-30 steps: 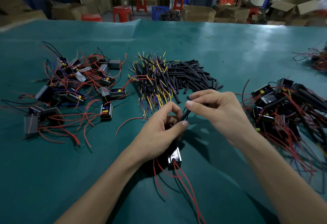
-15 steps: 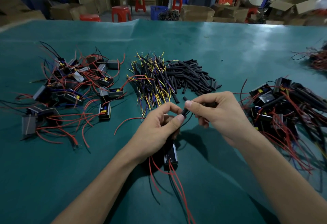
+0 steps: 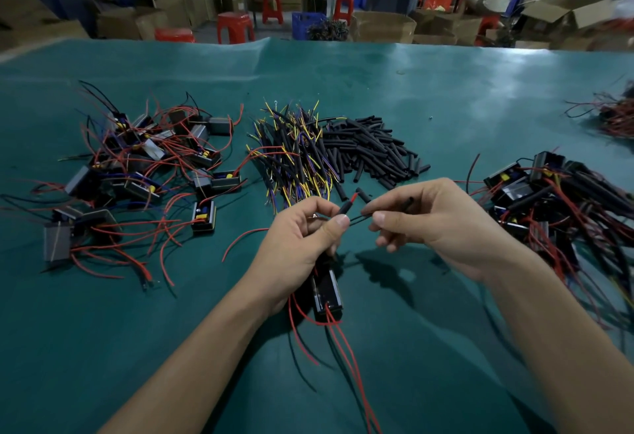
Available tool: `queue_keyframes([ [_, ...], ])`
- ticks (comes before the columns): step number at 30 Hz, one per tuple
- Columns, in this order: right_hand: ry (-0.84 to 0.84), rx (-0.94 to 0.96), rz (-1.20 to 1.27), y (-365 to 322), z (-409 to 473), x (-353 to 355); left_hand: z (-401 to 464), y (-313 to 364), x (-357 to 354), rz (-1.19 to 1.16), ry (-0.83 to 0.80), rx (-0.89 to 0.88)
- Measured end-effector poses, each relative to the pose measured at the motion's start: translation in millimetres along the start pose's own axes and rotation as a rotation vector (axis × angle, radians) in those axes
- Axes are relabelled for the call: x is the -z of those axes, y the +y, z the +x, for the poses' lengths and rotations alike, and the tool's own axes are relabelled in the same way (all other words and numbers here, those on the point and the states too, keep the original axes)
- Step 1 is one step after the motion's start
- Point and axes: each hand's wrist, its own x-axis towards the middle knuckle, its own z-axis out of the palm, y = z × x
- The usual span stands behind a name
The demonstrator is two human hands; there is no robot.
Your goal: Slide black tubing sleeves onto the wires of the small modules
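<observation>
Teal cloth-covered table (image 3: 446, 90), head view. Left hand (image 3: 295, 245) pinches a red wire end wearing a short black tubing sleeve (image 3: 344, 208); small black rectangular module (image 3: 327, 296) hangs beneath it. Right hand (image 3: 435, 224) pinches a thin black wire (image 3: 360, 218) and holds another black sleeve (image 3: 408, 203). Loose black sleeve pile (image 3: 374, 148) lies beyond.

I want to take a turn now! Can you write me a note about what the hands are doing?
Left hand pinches a red wire with a short black tubing sleeve on it; the small black box module hangs below.
Right hand pinches a thin black wire.
Loose black sleeves lie ahead.
Done: sleeved modules, right.
Left: bare red-wired modules, left.
</observation>
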Motion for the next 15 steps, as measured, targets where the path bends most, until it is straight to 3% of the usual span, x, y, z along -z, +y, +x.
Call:
queue_keyframes([
  [6, 0.091, 0.096, -0.242, 1.8, 1.9, 3.1, -0.2, 0.5, -1.6, 0.018, 0.034, 0.021],
  [15, -0.02, 0.057, -0.354, -2.6, 0.0, 12.4, -0.9, 0.5, -3.2, 0.03, 0.028, 0.031],
])
